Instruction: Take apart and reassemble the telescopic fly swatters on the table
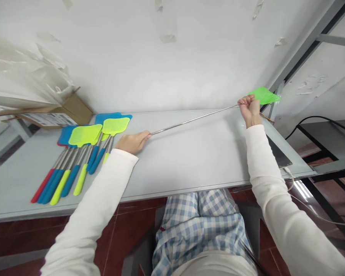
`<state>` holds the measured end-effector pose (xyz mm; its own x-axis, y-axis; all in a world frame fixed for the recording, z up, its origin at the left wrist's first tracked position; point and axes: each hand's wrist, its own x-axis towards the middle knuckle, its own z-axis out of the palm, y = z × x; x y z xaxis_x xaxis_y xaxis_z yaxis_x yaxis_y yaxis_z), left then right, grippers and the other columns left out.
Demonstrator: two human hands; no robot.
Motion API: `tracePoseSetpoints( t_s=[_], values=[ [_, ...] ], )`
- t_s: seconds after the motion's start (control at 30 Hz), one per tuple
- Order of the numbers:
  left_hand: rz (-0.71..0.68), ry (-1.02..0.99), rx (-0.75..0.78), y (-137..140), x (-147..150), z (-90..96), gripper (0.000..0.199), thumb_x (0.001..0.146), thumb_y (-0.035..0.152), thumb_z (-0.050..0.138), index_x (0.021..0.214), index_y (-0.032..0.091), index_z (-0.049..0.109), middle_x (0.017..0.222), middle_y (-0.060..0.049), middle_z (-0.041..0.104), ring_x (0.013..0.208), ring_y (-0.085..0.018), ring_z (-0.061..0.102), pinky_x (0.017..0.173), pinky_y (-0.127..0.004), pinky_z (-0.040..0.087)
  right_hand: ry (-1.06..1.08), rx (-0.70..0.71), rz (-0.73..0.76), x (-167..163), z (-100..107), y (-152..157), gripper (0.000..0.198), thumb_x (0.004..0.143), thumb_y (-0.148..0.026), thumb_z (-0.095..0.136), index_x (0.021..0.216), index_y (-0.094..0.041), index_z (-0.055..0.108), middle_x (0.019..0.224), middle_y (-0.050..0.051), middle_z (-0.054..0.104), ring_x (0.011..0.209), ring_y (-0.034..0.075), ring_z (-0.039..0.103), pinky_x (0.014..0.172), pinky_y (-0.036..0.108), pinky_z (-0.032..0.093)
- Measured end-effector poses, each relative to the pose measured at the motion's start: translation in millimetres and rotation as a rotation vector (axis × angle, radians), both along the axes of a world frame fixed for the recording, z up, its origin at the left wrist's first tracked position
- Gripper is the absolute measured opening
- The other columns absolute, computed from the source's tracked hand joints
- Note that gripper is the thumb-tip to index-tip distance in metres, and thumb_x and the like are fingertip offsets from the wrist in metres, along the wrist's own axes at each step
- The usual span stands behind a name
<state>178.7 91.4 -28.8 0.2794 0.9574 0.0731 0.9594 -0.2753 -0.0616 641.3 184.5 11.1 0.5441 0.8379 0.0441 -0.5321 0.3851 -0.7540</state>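
Observation:
Stretched between my hands is a telescopic fly swatter (194, 120), its thin metal rod drawn out long and slanting up to the right. My right hand (249, 107) is closed around the rod close to the bright green mesh head, which sticks out beyond the fist. At the other end my left hand (133, 142) is closed on the swatter; its handle is hidden by the hand and sleeve. Left of that hand, several more fly swatters (84, 135) lie in overlapping rows on the table, with yellow-green and blue heads and red, blue and yellow-green handles.
A light grey table (189, 161) stands against a white wall. At its back left is an open cardboard box (74, 107). A dark flat device (278, 153) with a white cable (290, 178) lies by my right forearm. Metal framing (319, 34) rises at the right.

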Motion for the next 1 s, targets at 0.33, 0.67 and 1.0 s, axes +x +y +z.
tracePoseSetpoints(
  t_s=[0.33,0.67,1.0],
  values=[
    [0.044,-0.102,-0.009,0.3,6.2,-6.2,0.043,0.096,0.051,0.030,0.114,0.026,0.060,0.095,-0.006,0.074,0.089,-0.023,0.067,0.066,-0.028,0.038,0.174,0.100,0.109,-4.9,-16.2,-16.7,0.043,0.105,-0.030,0.035,0.063,-0.021,0.043,0.056,-0.008,0.025,0.046,0.009,0.030,0.054,0.024,0.041],
    [0.086,-0.153,-0.084,10.6,-14.6,-9.1,0.042,0.089,0.061,0.039,0.093,0.025,0.060,0.086,-0.003,0.070,0.082,-0.020,0.063,0.063,-0.024,0.036,0.498,0.174,-0.056,24.3,-9.2,-16.9,0.054,0.101,-0.056,0.028,0.059,-0.023,0.032,0.053,-0.007,0.024,0.040,0.010,0.029,0.039,0.022,0.037],
    [0.022,-0.014,-0.066,6.8,5.2,-11.1,0.044,0.096,0.050,0.027,0.106,0.021,0.058,0.082,-0.009,0.071,0.075,-0.024,0.067,0.059,-0.028,0.035,0.103,-0.074,-0.174,-5.5,-15.0,-24.2,0.040,0.103,-0.037,0.027,0.071,-0.024,0.048,0.074,-0.002,0.061,0.064,0.009,0.055,0.068,0.024,0.051]
  ],
)
